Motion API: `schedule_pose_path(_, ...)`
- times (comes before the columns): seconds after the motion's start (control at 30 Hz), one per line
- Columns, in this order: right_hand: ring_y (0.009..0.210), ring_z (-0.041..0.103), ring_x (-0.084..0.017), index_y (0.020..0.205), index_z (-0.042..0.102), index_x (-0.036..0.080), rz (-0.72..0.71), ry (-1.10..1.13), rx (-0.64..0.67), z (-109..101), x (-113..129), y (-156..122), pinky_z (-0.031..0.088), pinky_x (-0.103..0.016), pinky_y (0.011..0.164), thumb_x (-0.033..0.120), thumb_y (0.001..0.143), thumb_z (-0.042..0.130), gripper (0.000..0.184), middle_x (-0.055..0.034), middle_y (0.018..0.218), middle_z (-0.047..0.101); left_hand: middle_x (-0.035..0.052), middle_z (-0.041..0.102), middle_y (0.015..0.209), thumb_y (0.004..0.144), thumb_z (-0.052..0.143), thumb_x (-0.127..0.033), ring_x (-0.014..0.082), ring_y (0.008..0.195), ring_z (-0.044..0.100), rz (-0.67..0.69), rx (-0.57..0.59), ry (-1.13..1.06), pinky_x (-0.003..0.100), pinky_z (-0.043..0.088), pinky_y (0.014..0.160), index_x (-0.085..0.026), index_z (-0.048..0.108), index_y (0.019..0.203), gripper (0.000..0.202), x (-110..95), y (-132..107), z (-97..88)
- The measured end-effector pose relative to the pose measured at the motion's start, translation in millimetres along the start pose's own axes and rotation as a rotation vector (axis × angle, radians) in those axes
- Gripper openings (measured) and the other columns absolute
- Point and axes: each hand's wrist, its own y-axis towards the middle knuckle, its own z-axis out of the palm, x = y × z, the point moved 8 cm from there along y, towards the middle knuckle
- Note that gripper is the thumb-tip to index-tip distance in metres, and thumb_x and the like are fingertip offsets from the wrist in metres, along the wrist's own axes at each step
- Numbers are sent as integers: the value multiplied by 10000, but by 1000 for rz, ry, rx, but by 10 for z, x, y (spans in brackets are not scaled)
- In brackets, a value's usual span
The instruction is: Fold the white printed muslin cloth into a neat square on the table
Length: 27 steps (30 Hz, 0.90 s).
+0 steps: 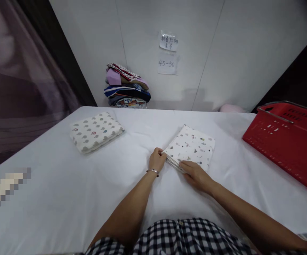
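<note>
A folded white cloth with small printed plants and figures (192, 144) lies on the white-covered table in front of me, its layers showing along the near left edge. My left hand (157, 158), with a bracelet at the wrist, pinches the cloth's left corner between thumb and fingers. Flat on its near edge rests my right hand (196, 173), fingers stretched out together. Farther left lies a second folded cloth (96, 131), white with grey rounded prints and a few red ones; neither hand touches it.
A red plastic basket (286, 141) with a metal handle stands at the right. Behind the table's far edge is a pile of folded fabrics (127, 86) against the wall. Two paper notes (168, 63) hang on the wall. A pink rounded thing (231, 108) shows at the back right.
</note>
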Motion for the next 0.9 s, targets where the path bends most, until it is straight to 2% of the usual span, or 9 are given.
schedule_pose_path(0.07, 1124, 493, -247, 1317, 406, 186, -23, -95, -62, -5, -25, -229, 419, -420, 921, 153, 826, 430, 493, -132, 1256, 517, 10, 624, 743, 722, 517, -224, 164, 703, 568, 2, -3, 20, 263, 401, 659, -214, 527, 797, 77, -16, -8, -6)
schedule_pose_path(0.17, 1179, 464, -247, 1379, 319, 225, -24, -188, -86, 60, -63, -462, 412, -455, 933, 143, 845, 406, 548, -126, 1309, 484, 13, 613, 753, 738, 498, -236, 172, 698, 563, 17, 1, 97, 272, 400, 650, -221, 521, 815, 82, -55, -31, -13)
schedule_pose_path(0.27, 1221, 432, -241, 1395, 304, 225, -3, -242, -97, 117, -76, -541, 388, -472, 963, 132, 857, 387, 553, -123, 1331, 469, 39, 592, 856, 747, 481, -237, 176, 723, 562, 67, -7, 212, 291, 415, 668, -213, 527, 815, 86, -117, -62, -37)
schedule_pose_path(0.37, 1235, 418, -241, 1392, 324, 208, 13, -271, -100, 149, -75, -534, 382, -469, 975, 136, 855, 392, 546, -120, 1343, 457, 76, 563, 1020, 746, 461, -200, 199, 842, 566, 117, -36, 289, 315, 437, 723, -198, 550, 898, 175, -203, -103, -72)
schedule_pose_path(0.5, 1233, 422, -233, 1381, 352, 203, 8, -286, -96, 199, -86, -510, 391, -458, 971, 135, 855, 392, 532, -110, 1342, 460, 85, 522, 1198, 742, 446, -121, 224, 1125, 461, 339, -71, 336, 346, 390, 928, -190, 549, 1086, 366, -494, -176, -35)
schedule_pose_path(0.57, 1233, 422, -227, 1376, 363, 199, 4, -297, -101, 225, -101, -509, 391, -458, 970, 98, 848, 374, 538, -108, 1338, 466, 71, 506, 1245, 774, 450, -143, 220, 1178, 418, 456, -24, 376, 364, 345, 992, -196, 556, 1115, 362, -625, -192, 70)
schedule_pose_path(0.67, 1248, 406, -220, 1377, 359, 201, -9, -311, -91, 234, -148, -550, 389, -456, 975, 64, 854, 338, 540, -95, 1355, 447, 53, 534, 1214, 811, 447, -171, 212, 1125, 454, 445, 102, 455, 367, 367, 968, -207, 608, 1049, 290, -611, -138, 242)
schedule_pose_path(0.77, 1249, 409, -208, 1378, 353, 241, -38, -284, -67, 142, -243, -691, 391, -449, 983, 93, 885, 329, 515, -66, 1356, 447, 49, 572, 1098, 804, 441, -137, 191, 1010, 504, 365, 160, 465, 322, 425, 873, -204, 644, 942, 255, -499, -150, 280)
schedule_pose_path(0.9, 1203, 466, -193, 1309, 448, 297, -18, -153, -65, -138, -444, -960, 383, -469, 996, 118, 890, 353, 465, -37, 1292, 523, 28, 561, 961, 790, 484, -182, 160, 900, 526, 375, 252, 384, 277, 442, 770, -214, 634, 862, 169, -460, -448, 271)
